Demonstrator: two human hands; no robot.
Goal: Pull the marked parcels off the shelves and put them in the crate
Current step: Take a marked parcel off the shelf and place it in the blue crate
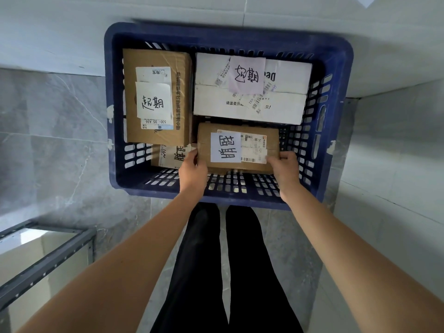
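Small brown cardboard parcel with white handwritten label point(237, 147) inside blue slotted plastic crate point(336, 58), near front edge; left hand point(192, 169) pinches its left end, right hand point(284, 170) its right.

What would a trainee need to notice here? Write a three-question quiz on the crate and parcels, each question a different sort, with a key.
1. True or false: the white parcel lies in the far right part of the blue crate.
2. Multiple choice: the small brown parcel is held by A) the left hand alone, B) the right hand alone, C) both hands, one at each end.
3. Fill in: the tall brown parcel lies along the crate's ______ side.

Key: 1 true; 2 C; 3 left. A fourth parcel, partly hidden, lies below the held one.
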